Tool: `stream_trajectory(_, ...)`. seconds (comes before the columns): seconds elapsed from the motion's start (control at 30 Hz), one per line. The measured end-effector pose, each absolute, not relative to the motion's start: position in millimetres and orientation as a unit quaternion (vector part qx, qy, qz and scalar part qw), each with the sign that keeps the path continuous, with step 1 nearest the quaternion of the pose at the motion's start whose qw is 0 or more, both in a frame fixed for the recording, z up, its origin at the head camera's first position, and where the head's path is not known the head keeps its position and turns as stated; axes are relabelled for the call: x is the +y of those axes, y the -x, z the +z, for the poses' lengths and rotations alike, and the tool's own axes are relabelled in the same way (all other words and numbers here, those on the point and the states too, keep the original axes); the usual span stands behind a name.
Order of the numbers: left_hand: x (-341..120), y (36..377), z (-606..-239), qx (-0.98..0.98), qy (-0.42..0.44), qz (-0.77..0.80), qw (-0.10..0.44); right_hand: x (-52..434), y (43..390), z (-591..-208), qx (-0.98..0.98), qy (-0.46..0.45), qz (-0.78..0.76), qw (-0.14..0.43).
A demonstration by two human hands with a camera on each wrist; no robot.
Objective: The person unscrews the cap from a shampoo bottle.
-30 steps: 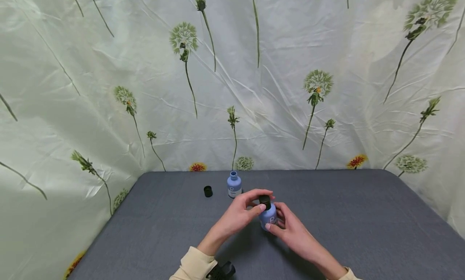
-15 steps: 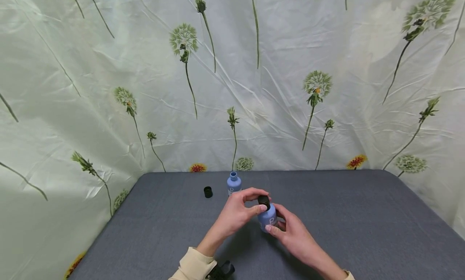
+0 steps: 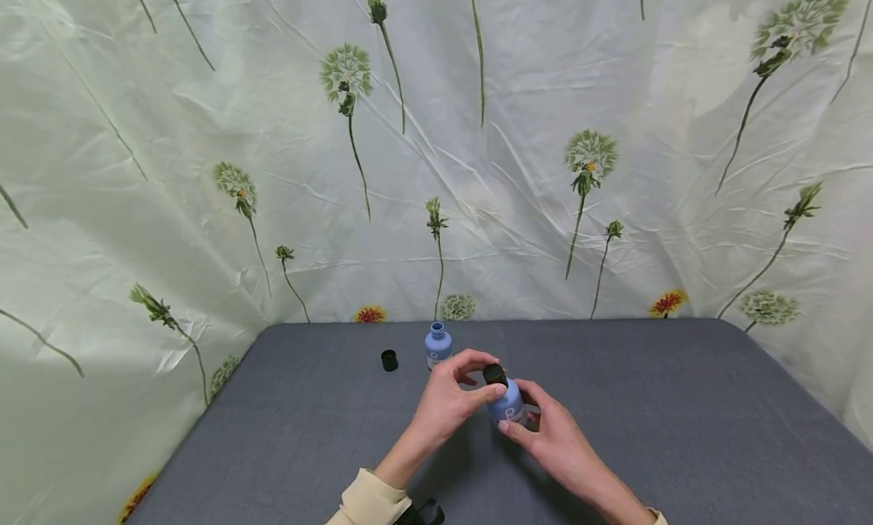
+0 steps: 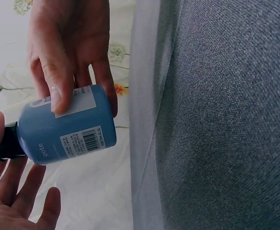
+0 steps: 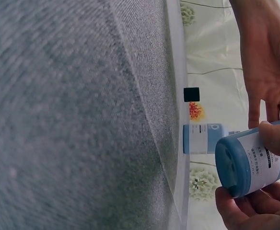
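right hand [image 3: 546, 434] gripping blue bottle [image 3: 508, 404], left hand [image 3: 453, 396] pinching cap [image 3: 494, 373]

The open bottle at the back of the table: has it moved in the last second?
No. The open bottle keeps its spot just right of the loose black cap, near the table's far edge; the tiny shift matches the camera's.

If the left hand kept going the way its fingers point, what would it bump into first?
Probably nothing new: the left hand points right, and its fingertips already touch the black cap on the held blue bottle. Just past that are the right hand's fingers.
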State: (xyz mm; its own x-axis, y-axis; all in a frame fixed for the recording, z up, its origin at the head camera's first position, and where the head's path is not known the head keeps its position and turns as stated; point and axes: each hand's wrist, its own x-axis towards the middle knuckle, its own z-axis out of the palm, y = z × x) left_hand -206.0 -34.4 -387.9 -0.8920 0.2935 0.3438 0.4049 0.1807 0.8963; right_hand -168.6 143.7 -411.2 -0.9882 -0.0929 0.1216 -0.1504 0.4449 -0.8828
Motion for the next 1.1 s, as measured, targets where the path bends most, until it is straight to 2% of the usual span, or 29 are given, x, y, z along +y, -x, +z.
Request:
stream_trajectory(0.33,-45.2,213.6,-387.4,-0.735,0.344,-0.583,-0.034,146.6,170.6,-402.5,-0.856,-0.057,0.514,0.011)
stream_trajectory(0.47,-48.3,215.1,-383.6,-0.730,0.355,-0.582,-0.052,147.9,171.0,-398.9,-0.854,-0.055,0.518,0.000)
stream_trajectory(0.63,-51.1,216.6,-382.1,-0.753,0.325,-0.571,-0.043,149.3,170.6,-397.1,-0.852,-0.054,0.521,-0.006)
stream_trajectory(1.1,-51.8,214.9,-384.9,-0.771,0.246,-0.588,0.005,151.7,168.4,-396.6,-0.864,-0.074,0.498,0.022)
